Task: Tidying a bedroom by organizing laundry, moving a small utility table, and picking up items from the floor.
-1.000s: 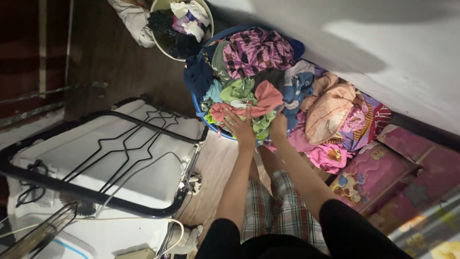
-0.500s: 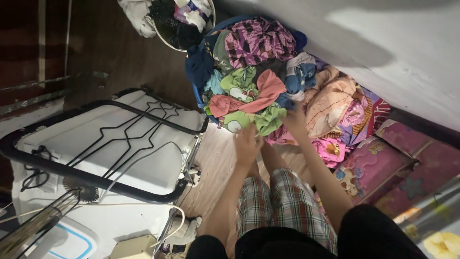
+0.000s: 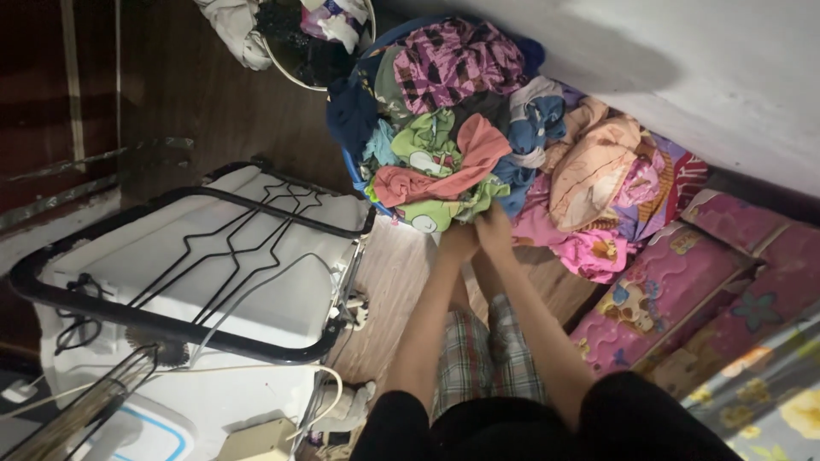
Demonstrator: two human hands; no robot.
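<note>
both arms reach forward; the left hand [image 3: 457,242] and right hand [image 3: 495,229] pinch the green garment [image 3: 440,213] at the pile's near edge (grip partly hidden). it could drag the heaped clothes [image 3: 478,128] off the blue basket [image 3: 352,175].

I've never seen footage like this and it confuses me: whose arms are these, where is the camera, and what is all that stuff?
The camera sits on a person's head and looks down, so the two bare arms are the wearer's own. Both hands meet at the near edge of a pile of clothes heaped over a blue basket. The left hand and the right hand touch a green garment there; whether they grip it is unclear. Below are checked shorts. To the left stands a white appliance with a black wire rack on top. To the right lies a pink patterned mattress.
</note>
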